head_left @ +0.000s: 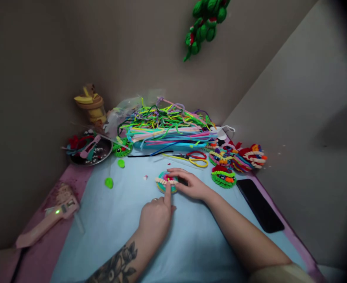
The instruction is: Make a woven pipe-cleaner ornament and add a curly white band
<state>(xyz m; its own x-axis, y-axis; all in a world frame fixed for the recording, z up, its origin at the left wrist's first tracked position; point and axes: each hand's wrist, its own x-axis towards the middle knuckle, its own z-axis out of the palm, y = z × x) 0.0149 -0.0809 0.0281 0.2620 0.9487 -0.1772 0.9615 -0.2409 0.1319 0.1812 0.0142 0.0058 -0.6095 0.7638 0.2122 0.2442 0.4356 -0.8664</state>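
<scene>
A small round coil of pipe cleaners point(162, 186), teal at the rim with pink and red at its middle, lies flat on the blue cloth. A cream twisted strip point(161, 180) runs across it. The stretched index finger of my left hand point(156, 218) presses on the strip, while its other fingers are curled under. My right hand point(192, 184) grips the coil's right edge, fingers at the top and thumb lower down. Part of the coil is hidden beneath my fingers. Just left of it lies a tiny pale scrap point(145, 177).
Behind are red-and-yellow scissors point(198, 158) and a blue tray point(170, 148) heaped with pipe cleaners point(164, 120). Finished coiled pieces point(223, 177) and a black phone point(260, 206) sit at right. At left are a lit pink glue gun point(48, 224) and a metal bowl point(105, 155).
</scene>
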